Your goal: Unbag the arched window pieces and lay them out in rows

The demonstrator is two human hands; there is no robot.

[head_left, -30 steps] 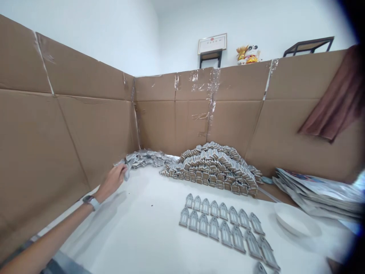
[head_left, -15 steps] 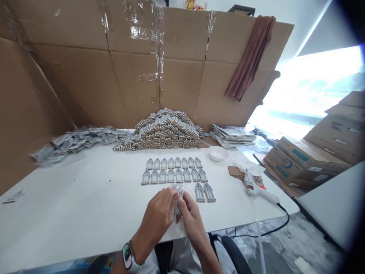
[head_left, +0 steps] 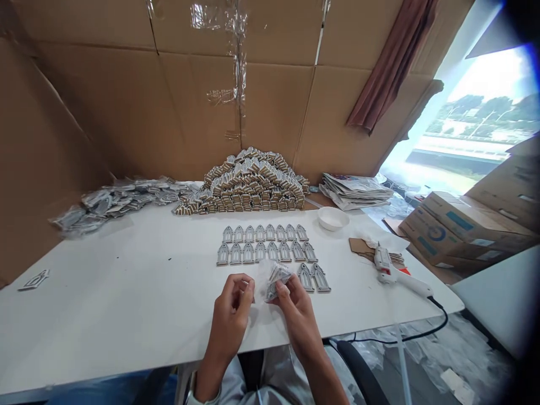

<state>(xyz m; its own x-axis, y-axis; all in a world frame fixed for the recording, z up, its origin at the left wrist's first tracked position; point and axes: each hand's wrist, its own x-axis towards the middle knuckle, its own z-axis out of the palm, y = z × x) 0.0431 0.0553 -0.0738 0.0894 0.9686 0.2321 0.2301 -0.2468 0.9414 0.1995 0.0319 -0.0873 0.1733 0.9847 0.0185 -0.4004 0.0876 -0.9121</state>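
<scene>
A small clear plastic bag (head_left: 276,274) with grey pieces inside is held in my right hand (head_left: 297,310), thumb pressed on its near side. My left hand (head_left: 233,308) is just left of the bag, apart from it, with fingers curled in and the thumb against them. Whatever is between those fingers, if anything, is too small to make out. Past the hands, grey arched window-shaped pieces (head_left: 260,251) lie in two rows. Two more arched pieces (head_left: 319,278) lie in a shorter row right beside my right hand.
Stacked arched pieces (head_left: 257,180) form a mound at the back, with a heap of bagged pieces (head_left: 113,202) to its left. A white bowl (head_left: 333,218), a paper stack (head_left: 354,190) and a corded glue gun (head_left: 386,265) are on the right. One piece (head_left: 34,279) lies far left.
Both hands were together on the bag; now my left hand has come away to the left, and the bag stays in my right hand. The view has tilted down.
</scene>
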